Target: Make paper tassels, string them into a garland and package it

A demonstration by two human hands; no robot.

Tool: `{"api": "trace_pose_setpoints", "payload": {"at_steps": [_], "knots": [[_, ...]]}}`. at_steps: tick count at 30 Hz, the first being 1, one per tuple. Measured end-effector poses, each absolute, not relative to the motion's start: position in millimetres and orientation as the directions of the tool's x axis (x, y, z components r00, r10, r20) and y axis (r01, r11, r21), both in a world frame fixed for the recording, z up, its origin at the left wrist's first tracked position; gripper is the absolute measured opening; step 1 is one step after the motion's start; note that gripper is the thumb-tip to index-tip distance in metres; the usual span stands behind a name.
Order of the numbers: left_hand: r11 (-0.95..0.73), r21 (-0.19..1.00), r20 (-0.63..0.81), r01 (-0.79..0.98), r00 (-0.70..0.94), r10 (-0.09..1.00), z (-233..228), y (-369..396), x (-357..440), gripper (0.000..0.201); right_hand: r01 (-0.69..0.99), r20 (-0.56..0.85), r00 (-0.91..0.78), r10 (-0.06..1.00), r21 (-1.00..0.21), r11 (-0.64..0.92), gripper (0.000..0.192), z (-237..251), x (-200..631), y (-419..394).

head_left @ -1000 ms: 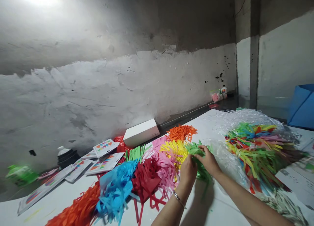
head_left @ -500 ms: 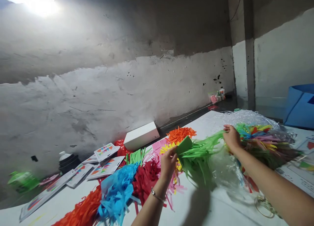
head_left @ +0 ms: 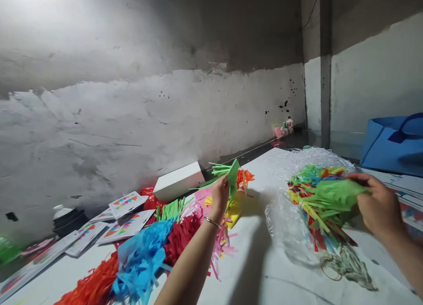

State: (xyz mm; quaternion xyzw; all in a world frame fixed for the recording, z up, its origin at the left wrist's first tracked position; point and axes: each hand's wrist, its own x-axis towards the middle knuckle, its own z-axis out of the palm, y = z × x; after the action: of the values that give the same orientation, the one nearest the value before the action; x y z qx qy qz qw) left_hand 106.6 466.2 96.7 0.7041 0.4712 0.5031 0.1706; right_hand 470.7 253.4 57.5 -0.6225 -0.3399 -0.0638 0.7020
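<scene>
My left hand point(head_left: 220, 192) is closed on a green tissue-paper fringe point(head_left: 233, 177), its cut strips pointing up and to the left. At the right, my right hand point(head_left: 380, 203) grips another green tissue-paper fringe point(head_left: 340, 191), held over a pile of mixed coloured fringes point(head_left: 317, 225). Under and beside my left hand lie pink fringe point(head_left: 216, 252), yellow fringe point(head_left: 234, 212) and orange fringe point(head_left: 245, 178). Dark red fringe point(head_left: 181, 239), blue fringe point(head_left: 142, 256) and orange-red fringe point(head_left: 95, 278) stretch toward the lower left.
A white box point(head_left: 180, 181) stands against the wall. Several printed packs point(head_left: 127, 225) lie at the left. Clear plastic point(head_left: 287, 230) and a bundle of string point(head_left: 350, 265) rest near the mixed pile. A blue bag point(head_left: 393, 146) stands at the far right.
My hands have moved apart. The green fringe stretched between them is now in two separate parts, one per hand. My right hand has moved right and nearer, and the view has shifted right.
</scene>
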Motion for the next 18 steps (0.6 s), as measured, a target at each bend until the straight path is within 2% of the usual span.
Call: {"api": "trace_pose_setpoints", "payload": {"at_steps": [2, 6, 8, 10, 13, 16, 18], "knots": [[-0.514, 0.710, 0.491, 0.481, 0.185, 0.851, 80, 447, 125, 0.026, 0.583, 0.638, 0.616, 0.463, -0.764, 0.277, 0.033, 64, 441, 233], [-0.565, 0.728, 0.374, 0.388, 0.465, 0.802, 63, 384, 145, 0.053, 0.681, 0.769, 0.346, 0.538, -0.600, 0.420, 0.028, 70, 390, 201], [-0.582, 0.753, 0.323, 0.307, 0.598, 0.734, 69, 348, 147, 0.068, 0.703, 0.856, 0.118, 0.503, -0.430, 0.567, 0.034, 70, 370, 187], [-0.560, 0.792, 0.252, 0.241, 0.707, 0.661, 81, 314, 143, 0.076, 0.677, 0.903, -0.135, 0.408, -0.217, 0.703, 0.037, 68, 355, 172], [-0.451, 0.866, 0.089, 0.218, 0.820, 0.566, 98, 273, 129, 0.079, 0.641, 0.861, -0.397, 0.316, 0.015, 0.767, 0.037, 66, 340, 144], [-0.346, 0.911, -0.019, 0.226, 0.860, 0.511, 107, 242, 105, 0.072, 0.605, 0.784, -0.561, 0.266, 0.169, 0.778, 0.039, 60, 332, 118], [-0.308, 0.929, -0.017, 0.205, 0.855, 0.518, 109, 221, 89, 0.065, 0.599, 0.813, -0.530, 0.242, 0.156, 0.785, 0.040, 52, 324, 106]]}}
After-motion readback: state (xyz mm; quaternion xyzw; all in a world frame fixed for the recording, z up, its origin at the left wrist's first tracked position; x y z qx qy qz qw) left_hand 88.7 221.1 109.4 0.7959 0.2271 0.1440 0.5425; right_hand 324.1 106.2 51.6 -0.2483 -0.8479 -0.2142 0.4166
